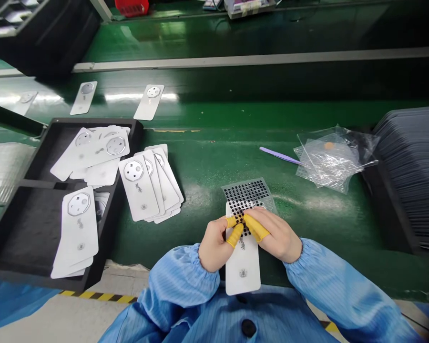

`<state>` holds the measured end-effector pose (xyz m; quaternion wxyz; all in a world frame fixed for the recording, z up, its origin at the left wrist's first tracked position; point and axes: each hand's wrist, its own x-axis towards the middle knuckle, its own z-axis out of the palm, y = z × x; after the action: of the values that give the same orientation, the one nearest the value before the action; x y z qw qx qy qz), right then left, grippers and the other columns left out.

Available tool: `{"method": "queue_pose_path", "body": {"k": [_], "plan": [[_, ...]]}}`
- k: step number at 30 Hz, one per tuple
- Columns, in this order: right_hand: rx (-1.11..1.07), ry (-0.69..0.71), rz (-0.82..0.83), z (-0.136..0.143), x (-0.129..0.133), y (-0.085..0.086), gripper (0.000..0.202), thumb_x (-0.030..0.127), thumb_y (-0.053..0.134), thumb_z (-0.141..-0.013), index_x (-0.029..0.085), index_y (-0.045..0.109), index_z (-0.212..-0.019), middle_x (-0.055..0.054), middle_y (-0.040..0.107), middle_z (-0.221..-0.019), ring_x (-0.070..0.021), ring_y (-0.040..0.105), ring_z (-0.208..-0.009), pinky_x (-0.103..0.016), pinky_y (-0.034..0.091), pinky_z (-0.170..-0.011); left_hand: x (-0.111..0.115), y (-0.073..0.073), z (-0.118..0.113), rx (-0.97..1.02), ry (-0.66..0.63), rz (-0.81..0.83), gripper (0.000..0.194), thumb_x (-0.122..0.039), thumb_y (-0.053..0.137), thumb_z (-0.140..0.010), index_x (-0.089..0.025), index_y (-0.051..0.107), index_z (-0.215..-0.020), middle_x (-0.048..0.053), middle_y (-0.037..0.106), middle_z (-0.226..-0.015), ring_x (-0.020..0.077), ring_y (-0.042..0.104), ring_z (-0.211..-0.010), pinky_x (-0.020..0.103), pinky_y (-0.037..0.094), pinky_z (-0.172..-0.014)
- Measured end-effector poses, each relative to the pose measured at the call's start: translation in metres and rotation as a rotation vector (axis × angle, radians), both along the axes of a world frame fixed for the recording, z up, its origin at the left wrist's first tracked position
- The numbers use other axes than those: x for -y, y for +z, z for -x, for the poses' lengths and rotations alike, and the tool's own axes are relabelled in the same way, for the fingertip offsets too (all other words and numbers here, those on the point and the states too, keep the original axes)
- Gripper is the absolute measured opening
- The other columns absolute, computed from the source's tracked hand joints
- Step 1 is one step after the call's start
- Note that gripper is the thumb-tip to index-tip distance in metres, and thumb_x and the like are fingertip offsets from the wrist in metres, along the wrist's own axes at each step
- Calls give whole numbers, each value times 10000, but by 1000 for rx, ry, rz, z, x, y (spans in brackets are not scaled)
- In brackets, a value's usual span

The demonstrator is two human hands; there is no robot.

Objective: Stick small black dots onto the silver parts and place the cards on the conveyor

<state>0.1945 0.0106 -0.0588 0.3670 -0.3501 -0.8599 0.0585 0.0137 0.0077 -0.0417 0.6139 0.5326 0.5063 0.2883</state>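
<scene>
A white back panel (pixel 236 274) of phone-cover shape lies lengthwise in front of me. Over its upper part rests a clear sheet (pixel 248 190) carrying rows of small black round pads. My left hand (pixel 216 242) comes in from the left, yellow finger cots on thumb and finger, pinching at the lower part of the sheet. From the other side my right hand (pixel 278 234), also in yellow finger cots, grips the sheet with bent fingers. The fingertips of both hands meet above the panel and cover its upper opening. Whether a single pad is between them is too small to tell.
Left of my hands lies a fanned stack of white panels (pixel 139 195). Beyond it a black divided tray (pixel 109 238) holds more panels. Purple tweezers (pixel 279 155) and crumpled clear bags (pixel 329 162) lie at right, beside a dark stack of trays (pixel 411 171). Single panels (pixel 149 102) lie farther back.
</scene>
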Motion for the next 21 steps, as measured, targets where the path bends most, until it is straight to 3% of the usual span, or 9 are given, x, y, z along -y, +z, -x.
{"method": "queue_pose_path", "body": {"k": [4,7,10,12,13,15,18,21], "plan": [[-264,-151,316,9,-4,-6,201,129,509,-873,175,595,-1049,-107,672,-994,-184,657,-926,-339,583,-795,-4,-4,2,-170,-84,-177,192,-280,573,-841,-131,693,-849,92,675,-854,206,633,-772,319,522,-741],[-396,-276,449,11,-7,-9,102,144,549,-861,190,627,-909,-69,672,-927,-158,654,-855,-309,568,-765,-11,-1,16,-94,-68,-140,293,-282,597,-832,-127,646,-1076,127,686,-1011,245,665,-887,349,547,-789],[-414,-280,424,9,-8,-9,88,134,591,-836,192,644,-875,-57,677,-914,-155,656,-837,-303,561,-759,-15,10,38,-9,130,-156,660,-268,594,-847,-163,302,-1430,153,654,-1151,240,675,-943,344,569,-779],[-419,-283,375,9,-7,-3,124,104,607,-820,192,648,-897,-61,677,-926,-157,655,-842,-305,560,-759,-13,22,47,-12,285,-209,865,-238,590,-859,-210,3,-1494,115,697,-1055,206,696,-855,329,580,-740],[-416,-287,336,9,-7,2,159,82,615,-808,193,648,-917,-65,677,-936,-160,655,-846,-306,559,-755,-11,28,47,-16,335,-233,908,-222,589,-863,-224,-68,-1489,82,720,-972,190,700,-798,317,582,-717],[-394,-285,228,11,-6,16,240,46,640,-778,198,649,-964,-71,678,-947,-168,655,-847,-309,562,-743,-6,38,42,-26,362,-270,824,-204,593,-864,-227,59,-1491,37,734,-843,171,695,-727,287,580,-680],[-316,-244,118,15,-2,38,326,64,658,-772,213,638,-1061,-63,695,-955,-185,663,-871,-327,578,-776,3,45,23,-100,299,-336,433,-187,615,-843,-193,531,-1267,25,732,-779,146,666,-653,236,561,-619],[-232,-174,104,18,0,49,353,122,575,-844,205,590,-1187,-58,709,-1011,-199,670,-936,-370,569,-891,9,48,8,-178,251,-460,239,-132,644,-787,-163,681,-1020,16,715,-731,113,611,-546,205,526,-540]]}}
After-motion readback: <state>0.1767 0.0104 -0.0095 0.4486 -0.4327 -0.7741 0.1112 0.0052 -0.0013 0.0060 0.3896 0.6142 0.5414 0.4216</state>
